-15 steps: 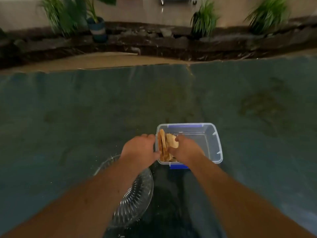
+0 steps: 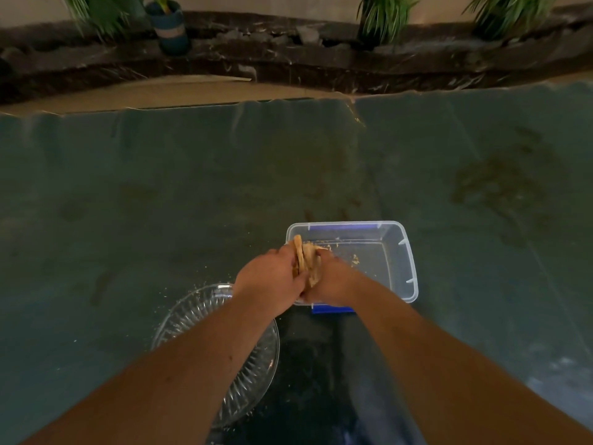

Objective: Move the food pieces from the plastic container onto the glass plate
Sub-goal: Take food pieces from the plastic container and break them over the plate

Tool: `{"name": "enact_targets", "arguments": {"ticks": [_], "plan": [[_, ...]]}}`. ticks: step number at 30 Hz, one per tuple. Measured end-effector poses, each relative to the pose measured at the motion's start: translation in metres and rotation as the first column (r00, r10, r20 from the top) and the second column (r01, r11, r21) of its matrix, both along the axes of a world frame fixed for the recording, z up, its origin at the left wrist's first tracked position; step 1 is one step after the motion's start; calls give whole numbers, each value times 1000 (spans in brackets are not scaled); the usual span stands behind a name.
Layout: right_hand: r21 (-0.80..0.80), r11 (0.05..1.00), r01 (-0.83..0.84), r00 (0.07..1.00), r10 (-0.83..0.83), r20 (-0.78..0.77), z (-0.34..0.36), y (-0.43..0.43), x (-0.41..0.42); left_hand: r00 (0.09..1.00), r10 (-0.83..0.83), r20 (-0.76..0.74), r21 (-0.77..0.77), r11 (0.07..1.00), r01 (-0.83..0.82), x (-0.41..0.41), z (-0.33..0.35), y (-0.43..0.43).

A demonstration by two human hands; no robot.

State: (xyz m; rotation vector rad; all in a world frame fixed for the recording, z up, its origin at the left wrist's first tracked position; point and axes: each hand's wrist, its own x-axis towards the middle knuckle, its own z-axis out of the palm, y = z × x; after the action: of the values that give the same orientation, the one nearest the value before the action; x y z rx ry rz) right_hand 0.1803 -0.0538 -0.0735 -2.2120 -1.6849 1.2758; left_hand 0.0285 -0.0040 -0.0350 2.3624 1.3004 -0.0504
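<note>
Both hands, left hand (image 2: 272, 277) and right hand (image 2: 330, 281), press a stack of food pieces (image 2: 305, 258) between closed fingers above the plastic container's (image 2: 401, 268) left edge; keep squeezing evenly, carry low to the glass plate (image 2: 256, 374).

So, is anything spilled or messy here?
Yes. Crumbs lie scattered on the cloth beside the plate, and scraps litter the container. Both hands clamp the food.

A: Counts? One clear rectangular plastic container (image 2: 398, 261), centre frame. One round ribbed glass plate (image 2: 256, 374), lower left.

B: Two bare hands: left hand (image 2: 269, 277), right hand (image 2: 330, 281). Tan food pieces (image 2: 305, 256): bunched, uncountable. One blue pot (image 2: 170, 27), upper left.
</note>
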Motion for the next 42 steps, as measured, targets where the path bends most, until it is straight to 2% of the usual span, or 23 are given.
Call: {"name": "enact_targets", "arguments": {"ticks": [5,10,12,16,18,20,22,24,25,28,30,34,37,40,42], "plan": [[-44,999,-16,999,18,30,-4,2,3,999,37,1,-12,999,-37,2,-3,0],[41,998,57,998,-57,14,-1,5,1,999,47,7,-7,999,-47,2,-4,-1],[67,997,37,989,-46,137,-3,5,-1,999,52,11,-9,999,-51,1,-4,-2],[17,1000,5,934,-11,358,0,1,-3,996,75,40,-36,997,-73,-1,-2,-3],[3,1000,8,916,-9,400,7,-2,0,992,104,70,-66,993,-99,-2,0,-4],[56,993,105,910,-118,397,21,-7,3,980,155,122,-101,985,-143,-2,4,-4],[136,930,341,892,-366,265,37,-13,5,955,224,194,-153,969,-196,0,9,-5],[199,803,562,805,-586,90,55,-20,3,910,299,287,-234,943,-236,3,17,-5],[228,748,624,765,-644,19,64,-22,0,879,340,334,-278,927,-252,4,22,-5],[312,657,686,722,-667,-183,90,-25,-22,767,461,446,-405,868,-286,2,46,-4],[302,625,720,694,-645,-321,104,-24,-42,706,517,484,-470,834,-288,-8,62,-2],[155,671,725,648,-588,-485,102,-13,-87,672,575,467,-497,799,-339,-52,65,5],[-43,671,740,531,-623,-574,85,-5,-119,686,632,360,-484,755,-443,-102,45,14],[-259,658,707,379,-662,-647,63,-3,-148,700,672,239,-550,688,-473,-148,21,13],[-349,679,645,370,-678,-636,48,-6,-164,674,710,203,-600,634,-488,-170,4,8]]}}
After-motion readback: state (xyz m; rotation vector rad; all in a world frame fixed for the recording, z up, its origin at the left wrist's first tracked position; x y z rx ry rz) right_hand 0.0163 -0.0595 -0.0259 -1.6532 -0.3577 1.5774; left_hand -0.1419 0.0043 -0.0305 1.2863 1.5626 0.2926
